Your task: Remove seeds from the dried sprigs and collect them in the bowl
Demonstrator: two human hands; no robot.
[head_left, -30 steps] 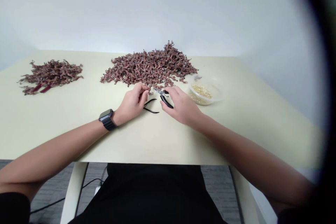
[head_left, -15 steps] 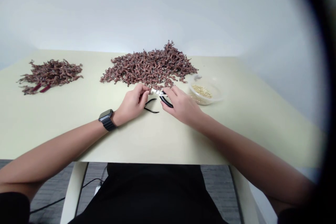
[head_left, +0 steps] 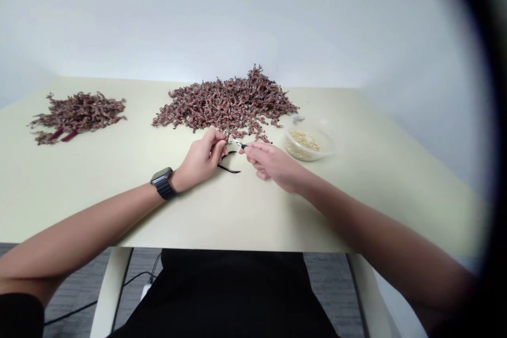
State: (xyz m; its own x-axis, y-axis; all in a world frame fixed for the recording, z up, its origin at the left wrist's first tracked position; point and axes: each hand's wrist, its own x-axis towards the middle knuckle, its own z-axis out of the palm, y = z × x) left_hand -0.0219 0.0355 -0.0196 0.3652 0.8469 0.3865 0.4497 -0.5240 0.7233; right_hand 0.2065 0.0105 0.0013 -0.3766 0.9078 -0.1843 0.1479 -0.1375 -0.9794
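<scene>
My left hand [head_left: 203,155], with a watch at the wrist, pinches a small reddish-brown piece [head_left: 227,138] between thumb and fingers. My right hand [head_left: 273,162] is closed around pliers [head_left: 239,143] with metal jaws and dark handles, seen edge-on. The jaws point left and meet or nearly touch the piece at my left fingertips; whether they grip it is too small to tell. Beneath and beside my left hand lie the black curved handles [head_left: 229,170] of another tool, its head hidden. A large heap of similar reddish-brown pieces [head_left: 225,103] lies just beyond both hands.
A smaller pile of brown pieces [head_left: 81,111] lies at the left, with two dark red handles [head_left: 69,135] poking out. To the right stands a clear round plastic tub [head_left: 328,143] holding small yellowish bits [head_left: 304,140]. The pale table [head_left: 222,216] meets a white wall behind.
My right hand has rolled, turning the pliers from flat to edge-on, and the handles have come closer together. Several pieces at the heap's front edge are now uncovered. My left hand stays in place.
</scene>
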